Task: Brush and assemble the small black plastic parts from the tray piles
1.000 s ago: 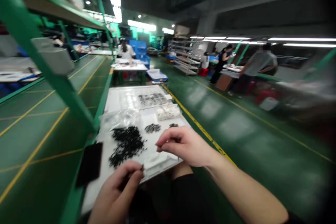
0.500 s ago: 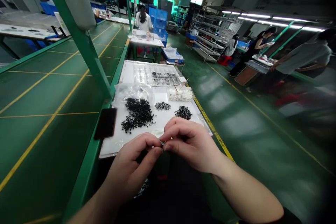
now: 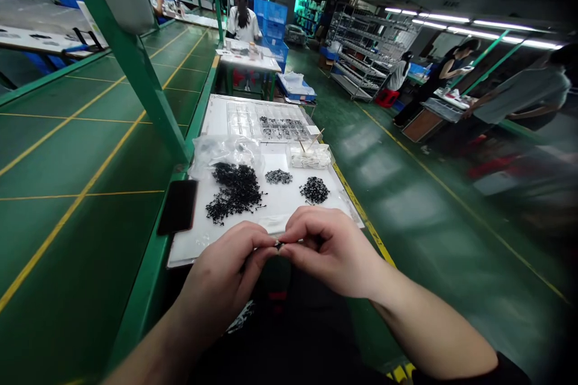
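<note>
Between the fingertips of both hands is a tiny dark part, mostly hidden, its kind too small to make out. My left hand pinches it from the left, thumb and forefinger pressed together. From the other side my right hand grips it the same way, and the fingertips nearly meet. Beyond the hands, a large heap of small black stemmed pieces lies on the white work surface. To its right are a small pile of grey-and-black bits and a round pile of black ring-like pieces.
A dark phone lies at the left edge. Behind the heap are a clear plastic bag, a clear box with sticks and a compartment tray. A green post rises at left. Other people work farther off.
My fingertips have drawn closer together around the tiny part, and the left thumb has straightened. The camera view has shifted slightly. The piles look the same.
</note>
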`<state>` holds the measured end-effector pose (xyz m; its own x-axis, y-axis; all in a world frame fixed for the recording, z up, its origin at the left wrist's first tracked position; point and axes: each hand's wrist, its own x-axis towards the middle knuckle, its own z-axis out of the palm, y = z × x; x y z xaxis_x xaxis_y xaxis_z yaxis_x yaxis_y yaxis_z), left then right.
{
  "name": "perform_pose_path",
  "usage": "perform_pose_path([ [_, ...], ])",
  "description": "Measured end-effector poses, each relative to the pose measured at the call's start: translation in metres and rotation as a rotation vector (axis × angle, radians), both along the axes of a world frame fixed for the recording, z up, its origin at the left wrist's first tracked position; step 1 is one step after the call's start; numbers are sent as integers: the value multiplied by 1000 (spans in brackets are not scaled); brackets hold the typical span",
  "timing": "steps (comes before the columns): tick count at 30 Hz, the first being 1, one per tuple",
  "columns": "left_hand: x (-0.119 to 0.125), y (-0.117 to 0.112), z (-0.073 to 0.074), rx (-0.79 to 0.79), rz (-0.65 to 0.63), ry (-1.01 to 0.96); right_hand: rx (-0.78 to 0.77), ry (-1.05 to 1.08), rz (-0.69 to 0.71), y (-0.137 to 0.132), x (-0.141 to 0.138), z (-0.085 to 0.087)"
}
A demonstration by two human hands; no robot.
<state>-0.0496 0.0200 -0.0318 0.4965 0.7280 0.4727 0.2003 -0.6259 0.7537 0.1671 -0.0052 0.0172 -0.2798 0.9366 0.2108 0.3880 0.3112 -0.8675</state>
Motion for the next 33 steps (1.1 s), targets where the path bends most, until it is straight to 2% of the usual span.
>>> perform_pose_path([
  [3, -3, -1, -1, -43, 34, 9, 22, 103, 16, -2, 0, -3],
  [5, -5, -2, -4, -93, 54, -5, -51, 159, -13, 0, 5, -7],
  [7, -6, -3, -11, -235, 119, -93, -136, 105, -70, 9, 16, -13],
  [8, -6, -3, -16, -391, 164, -202, -173, 17, -116, 15, 25, -19],
  [11, -2, -3, -34, -1013, 252, -651, -245, -327, -288, 42, 58, -45],
  [13, 3, -1, -46, -1269, 238, -843, -246, -442, -385, 61, 82, -66],
  [16, 10, 4, -60, -1381, 261, -926, -248, -577, -500, 84, 110, -93],
  [18, 13, 8, -66, -1451, 310, -960, -266, -647, -555, 97, 122, -106],
  [22, 16, 14, -67, -1532, 390, -989, -252, -708, -639, 115, 134, -110],
  [25, 17, 17, -62, -1544, 358, -1013, -162, -709, -647, 109, 123, -99],
  [27, 18, 18, -59, -1543, 327, -1040, -77, -685, -563, 93, 100, -89],
  [31, 24, 19, -57, -1548, 234, -1100, 87, -591, -187, 42, 32, -71],
  [33, 28, 18, -57, -1561, 180, -1113, 244, -607, -10, 21, 2, -69],
])
